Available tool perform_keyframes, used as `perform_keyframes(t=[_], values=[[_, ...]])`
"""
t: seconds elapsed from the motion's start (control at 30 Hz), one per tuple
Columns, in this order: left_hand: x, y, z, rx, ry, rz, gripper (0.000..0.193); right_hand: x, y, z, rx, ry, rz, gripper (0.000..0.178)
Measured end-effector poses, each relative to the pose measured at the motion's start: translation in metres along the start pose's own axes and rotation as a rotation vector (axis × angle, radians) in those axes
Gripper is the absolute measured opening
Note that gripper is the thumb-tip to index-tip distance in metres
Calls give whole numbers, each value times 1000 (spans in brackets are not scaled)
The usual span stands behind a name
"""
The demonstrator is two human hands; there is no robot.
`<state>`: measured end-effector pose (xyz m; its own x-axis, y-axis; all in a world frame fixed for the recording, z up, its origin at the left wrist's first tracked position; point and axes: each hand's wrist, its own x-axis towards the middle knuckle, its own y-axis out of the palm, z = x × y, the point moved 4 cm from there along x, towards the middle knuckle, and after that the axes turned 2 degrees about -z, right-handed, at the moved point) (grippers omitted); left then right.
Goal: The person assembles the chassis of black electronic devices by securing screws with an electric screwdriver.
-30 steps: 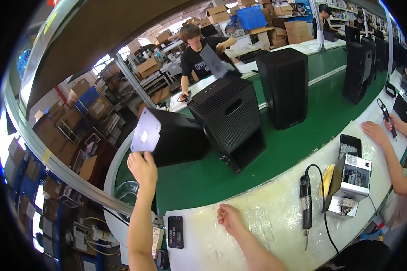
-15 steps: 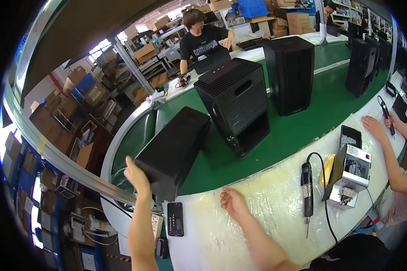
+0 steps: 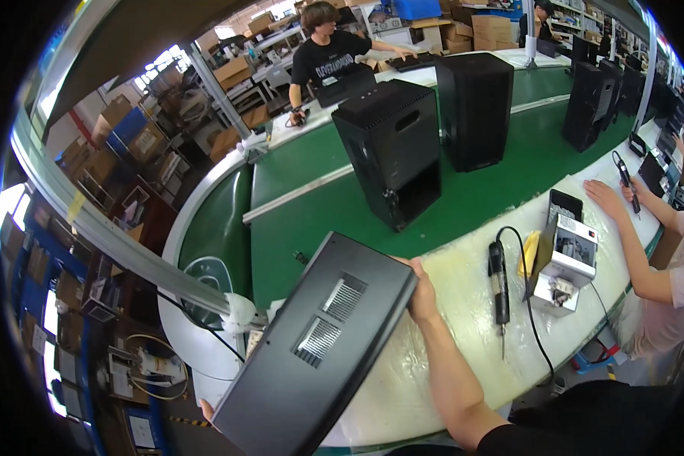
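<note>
A long black box-shaped housing (image 3: 304,357) lies tilted across the near left, held up in front of me. Two rectangular openings with silvery fins behind them show in its upper face. My right hand (image 3: 424,295) grips its far right corner, with the fingers partly hidden behind the edge. At its near left end, only a bit of my left hand (image 3: 207,410) shows, holding it from the side and below. Beyond it, on the green conveyor belt (image 3: 304,190), stands a black housing (image 3: 391,152) with a slot near its top and an open lower bay.
An electric screwdriver (image 3: 498,289) lies on the film-covered worktop (image 3: 463,334), near a screw dispenser (image 3: 574,247) and a black tray of screws (image 3: 565,209). More black housings (image 3: 475,114) stand along the belt. One person works across it, another on the right holds a screwdriver (image 3: 627,182).
The black housing has come off the belt toward me and turned, showing its two finned openings. My right hand has moved up and taken hold of it. The phone is now hidden.
</note>
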<state>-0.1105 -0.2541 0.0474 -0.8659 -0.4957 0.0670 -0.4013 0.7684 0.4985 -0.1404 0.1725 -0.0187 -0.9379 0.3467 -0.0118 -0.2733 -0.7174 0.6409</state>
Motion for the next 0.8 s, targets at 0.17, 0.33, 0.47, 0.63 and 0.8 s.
perform_keyframes(t=[0.17, 0.33, 0.47, 0.63, 0.8], values=[[-9, -23, 46, -201, -330, 376, 54, -86, -16, 60, -352, 1, 163, 43], [-23, -18, 98, -454, -656, 749, 56, -148, -67, 82, -690, 81, 119, 34], [-29, -19, 78, -365, -802, 940, 65, -135, -81, 102, -1548, -425, -478, 14], [-17, 55, 30, 758, -644, 804, 68, -85, -129, 102, -1844, -286, -721, 32], [-75, 181, -8, 1095, 11, 1326, 37, -80, -144, 100, -1718, -49, -694, 43]])
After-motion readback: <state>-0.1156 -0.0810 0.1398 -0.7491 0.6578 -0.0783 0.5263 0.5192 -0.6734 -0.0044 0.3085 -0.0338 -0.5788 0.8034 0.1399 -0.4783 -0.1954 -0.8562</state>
